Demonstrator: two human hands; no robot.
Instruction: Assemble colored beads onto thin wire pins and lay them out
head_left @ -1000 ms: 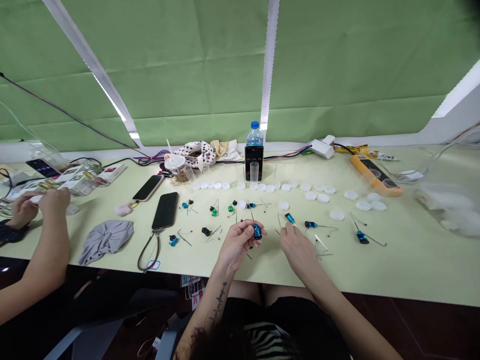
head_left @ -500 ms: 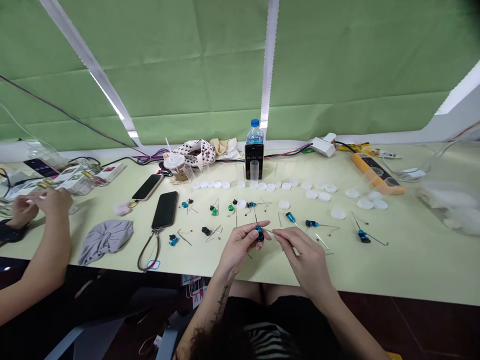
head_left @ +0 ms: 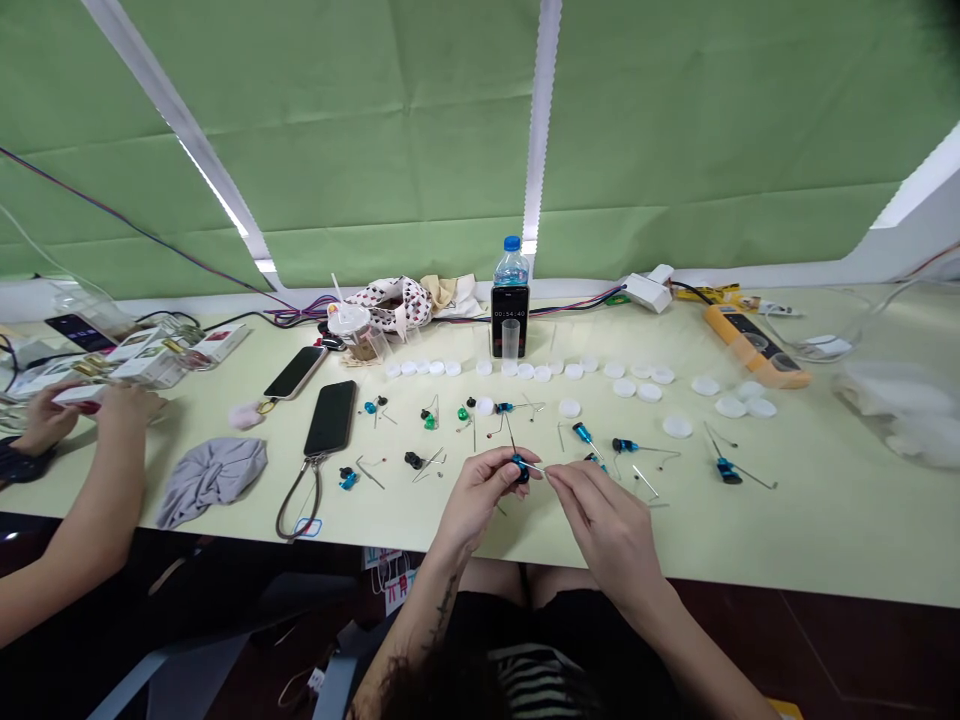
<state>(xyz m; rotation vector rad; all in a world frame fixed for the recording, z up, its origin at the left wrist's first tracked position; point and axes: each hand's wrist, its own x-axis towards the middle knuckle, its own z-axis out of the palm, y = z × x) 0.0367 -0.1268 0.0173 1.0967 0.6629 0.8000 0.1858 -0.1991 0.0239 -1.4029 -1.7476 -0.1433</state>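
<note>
My left hand [head_left: 480, 492] is closed around a small blue-and-black part [head_left: 520, 470], with a thin metal stem rising from it. Fingertips of my right hand [head_left: 604, 510] pinch a thin metal rod [head_left: 533, 467], whose far end meets the side of that part. Whether the rod is bent is hidden by the fingers. Close by on the table lie a blue-and-black part with a wire [head_left: 583, 434], another with a long stem [head_left: 625, 446] and a short metal pin [head_left: 645, 482].
Several white round caps [head_left: 677, 427] are spread along the table. A phone showing a timer [head_left: 510, 325] leans against a water bottle [head_left: 511, 266]. A black phone [head_left: 331, 418], a grey cloth [head_left: 213, 480] and a yellow multimeter [head_left: 756, 347] lie around. At left, a co-worker's hands [head_left: 124, 405] handle a small box.
My right hand has shifted slightly, and more of the rod shows at the blue-and-black part. My left hand stays nearly still. The co-worker's hands have moved at the left.
</note>
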